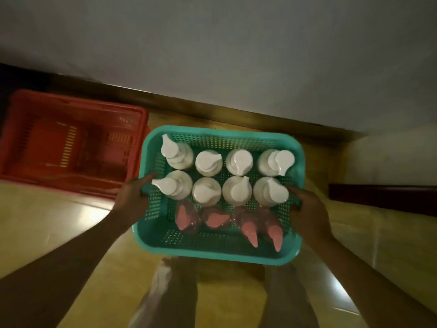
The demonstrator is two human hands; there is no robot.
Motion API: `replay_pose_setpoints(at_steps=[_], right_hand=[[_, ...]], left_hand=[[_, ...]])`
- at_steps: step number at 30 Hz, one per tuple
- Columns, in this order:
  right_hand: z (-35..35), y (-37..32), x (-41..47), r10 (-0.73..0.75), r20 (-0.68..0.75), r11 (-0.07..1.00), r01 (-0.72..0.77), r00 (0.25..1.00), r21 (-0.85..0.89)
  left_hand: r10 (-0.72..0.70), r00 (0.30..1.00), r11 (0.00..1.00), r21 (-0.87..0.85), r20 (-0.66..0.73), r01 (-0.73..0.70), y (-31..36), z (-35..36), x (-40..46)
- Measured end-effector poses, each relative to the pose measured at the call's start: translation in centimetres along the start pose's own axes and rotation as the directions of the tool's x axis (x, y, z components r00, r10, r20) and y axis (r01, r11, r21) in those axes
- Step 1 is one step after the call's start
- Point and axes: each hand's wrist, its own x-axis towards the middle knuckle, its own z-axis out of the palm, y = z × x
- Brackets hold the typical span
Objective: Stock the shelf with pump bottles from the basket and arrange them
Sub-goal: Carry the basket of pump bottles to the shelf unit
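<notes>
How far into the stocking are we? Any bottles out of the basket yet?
Looks like the very start. Nothing seems unloaded: the teal basket looks full, with eight white pump bottles in two rows and four pink-pump bottles nearest the person. In hand: left hand and right hand grip the basket's sides. Left: all placing and arranging; no shelf shows. The red basket beside it looks empty.

No readable text, label or number shows anywhere (the bottles (208, 162) show only plain caps).
</notes>
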Motion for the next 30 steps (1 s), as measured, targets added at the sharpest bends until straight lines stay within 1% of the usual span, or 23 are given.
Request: replay_pose_setpoints(at_steps=[2,4,6,8,10,12,13,15,16,20,23,26,28,30], right_hand=[[-3.4,-1.9,-1.4,-0.075,0.048,0.996,0.077,0.996,-0.042],[-6.4,-3.5,-2.3,-0.109,0.086,0.985,0.119,0.990,-0.122],[-9.1,-5.6,-3.0,-0.163,0.127,0.966,0.185,0.978,-0.182],[-11.2,-8.4,-4.3,-0.228,0.186,0.935,0.268,0.956,-0.231],[-12.9,-11.5,-5.7,-0.291,0.238,0.910,0.345,0.927,-0.231],[-13.4,-14.4,-7.1,-0.334,0.288,0.877,0.408,0.897,-0.254],[-13.2,-15.8,-7.8,-0.362,0.319,0.849,0.451,0.876,-0.275],[-12.1,-18.3,-9.3,-0.412,0.392,0.781,0.541,0.822,-0.313],[-11.6,-19.3,-10.1,-0.415,0.428,0.755,0.567,0.803,-0.331],[-7.1,-23.5,-13.7,-0.464,0.555,0.643,0.694,0.690,-0.324],[-2.8,-25.8,-17.1,-0.485,0.627,0.583,0.760,0.610,-0.287],[1.6,-27.3,-21.0,-0.513,0.686,0.524,0.822,0.515,-0.225],[4.5,-27.9,-23.8,-0.497,0.731,0.481,0.850,0.468,-0.217],[7.4,-28.6,-26.3,-0.481,0.774,0.425,0.882,0.411,-0.204]], left_hand=[[-0.077,0.995,0.992,-0.103,-0.059,0.071,1.0,-1.5,-3.5],[-0.132,0.987,0.983,-0.141,-0.087,0.119,1.5,-2.8,-7.2],[-0.221,0.969,0.962,-0.187,-0.112,0.198,2.3,-4.2,-11.2],[-0.313,0.943,0.915,-0.304,-0.117,0.266,2.6,-5.1,-15.7],[-0.350,0.929,0.869,-0.411,-0.120,0.275,2.2,-5.8,-19.9],[-0.387,0.913,0.837,-0.463,-0.126,0.291,1.2,-6.6,-24.1],[-0.434,0.890,0.812,-0.488,-0.138,0.320,0.7,-7.0,-26.1],[-0.516,0.841,0.765,-0.532,-0.166,0.364,-0.8,-7.3,-29.7],[-0.530,0.828,0.753,-0.549,-0.181,0.362,-1.7,-7.2,-31.1],[-0.633,0.742,0.690,-0.597,-0.220,0.410,-6.2,-7.0,-37.5],[-0.723,0.646,0.619,-0.642,-0.244,0.451,-8.6,-6.1,-42.7],[-0.804,0.548,0.517,-0.729,-0.233,0.448,-10.4,-4.6,-47.7],[-0.844,0.491,0.453,-0.776,-0.215,0.439,-12.0,-3.2,-50.7],[-0.890,0.416,0.380,-0.810,-0.188,0.446,-13.5,-1.9,-53.2]])
